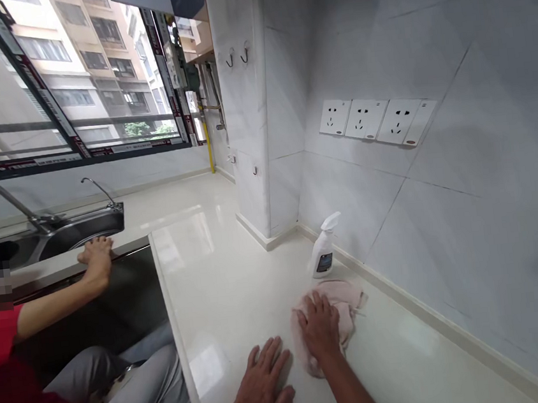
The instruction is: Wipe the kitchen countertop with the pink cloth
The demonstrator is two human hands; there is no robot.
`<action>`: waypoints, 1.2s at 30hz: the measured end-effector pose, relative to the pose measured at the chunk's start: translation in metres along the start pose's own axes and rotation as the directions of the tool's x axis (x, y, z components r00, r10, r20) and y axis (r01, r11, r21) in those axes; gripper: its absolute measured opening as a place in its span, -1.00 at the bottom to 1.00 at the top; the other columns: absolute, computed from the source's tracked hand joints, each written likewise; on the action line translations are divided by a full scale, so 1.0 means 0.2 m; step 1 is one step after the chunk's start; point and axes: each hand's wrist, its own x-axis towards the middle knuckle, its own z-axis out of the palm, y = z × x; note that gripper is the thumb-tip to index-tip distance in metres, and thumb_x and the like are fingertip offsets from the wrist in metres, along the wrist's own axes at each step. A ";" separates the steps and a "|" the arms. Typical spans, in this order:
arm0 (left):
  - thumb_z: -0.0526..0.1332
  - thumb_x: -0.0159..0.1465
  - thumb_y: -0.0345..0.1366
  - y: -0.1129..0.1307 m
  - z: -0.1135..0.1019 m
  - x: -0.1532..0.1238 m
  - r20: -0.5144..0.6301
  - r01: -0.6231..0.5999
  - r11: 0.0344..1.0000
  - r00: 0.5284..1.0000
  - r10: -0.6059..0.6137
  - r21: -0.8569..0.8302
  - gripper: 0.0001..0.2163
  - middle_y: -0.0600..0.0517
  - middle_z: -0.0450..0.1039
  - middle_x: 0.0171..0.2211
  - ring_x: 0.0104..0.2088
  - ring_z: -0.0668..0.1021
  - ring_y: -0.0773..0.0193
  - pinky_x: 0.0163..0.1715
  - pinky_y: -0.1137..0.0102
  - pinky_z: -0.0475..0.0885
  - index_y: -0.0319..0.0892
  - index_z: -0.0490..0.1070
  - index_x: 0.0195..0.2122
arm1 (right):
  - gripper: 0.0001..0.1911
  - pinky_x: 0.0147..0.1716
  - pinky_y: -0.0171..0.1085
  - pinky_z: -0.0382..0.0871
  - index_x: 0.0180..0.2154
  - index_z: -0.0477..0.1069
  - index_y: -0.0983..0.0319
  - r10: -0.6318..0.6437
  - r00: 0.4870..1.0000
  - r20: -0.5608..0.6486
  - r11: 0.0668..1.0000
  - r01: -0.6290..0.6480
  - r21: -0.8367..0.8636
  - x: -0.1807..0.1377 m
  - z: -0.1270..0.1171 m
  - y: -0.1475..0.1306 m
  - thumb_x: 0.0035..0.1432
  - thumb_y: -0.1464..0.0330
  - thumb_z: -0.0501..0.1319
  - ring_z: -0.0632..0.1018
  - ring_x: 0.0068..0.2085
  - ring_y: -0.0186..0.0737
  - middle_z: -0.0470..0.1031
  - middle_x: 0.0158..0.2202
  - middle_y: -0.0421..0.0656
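A crumpled pale pink cloth (348,292) lies on the white countertop (229,282). My right hand (321,327) is on top of it, with the fingers pressed into the fabric and the cloth gripped under the palm. To the left of the cloth, my left hand (265,384) rests palm down on the bare counter, fingers stretched out and holding nothing. Just beyond the cloth stands an upright white spray bottle (323,253) with a dark label, close to the wall; neither hand touches it.
A person in a red shirt (9,382) sits low at the left, one hand (96,250) on the counter edge by the steel sink (80,231). A wall column (254,196) juts onto the counter. Sockets (376,120) line the right wall. A faucet (13,196) arches over the sink.
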 end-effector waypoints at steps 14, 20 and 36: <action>0.11 0.35 0.27 -0.02 -0.03 0.02 -0.142 0.012 0.998 0.990 -0.020 -0.059 -0.11 -0.28 -0.10 0.52 0.47 0.11 -0.27 0.35 -0.13 0.15 -0.03 -0.22 0.54 | -0.49 0.17 -0.08 0.50 0.24 0.37 0.06 -0.284 0.956 -0.079 0.888 0.293 0.355 -0.37 0.17 -0.18 0.45 0.15 -0.15 0.60 0.09 -0.17 0.62 0.09 -0.12; 0.05 0.43 0.19 -0.03 -0.08 0.04 0.002 -0.114 0.990 0.993 0.114 -0.087 -0.28 -0.11 0.22 0.44 0.40 0.30 -0.03 0.35 -0.01 0.22 0.05 -0.11 0.52 | -0.56 0.00 -0.02 0.64 0.21 0.39 -0.04 -0.212 0.958 -0.191 0.914 0.264 0.308 -0.79 0.17 -0.03 0.42 0.21 -0.05 0.63 0.05 -0.07 0.65 0.03 -0.16; 0.01 0.51 -0.09 0.01 -0.07 0.06 0.010 0.001 1.000 1.000 -0.001 -0.005 -0.57 -0.08 0.19 0.45 0.41 0.27 -0.02 0.33 0.00 0.26 0.04 0.33 0.35 | -0.29 0.32 0.15 0.29 0.29 0.34 0.12 0.236 0.970 -0.058 0.967 -0.240 -0.083 -0.80 -0.43 0.99 0.32 0.04 -0.25 0.33 0.39 0.02 0.24 0.43 -0.07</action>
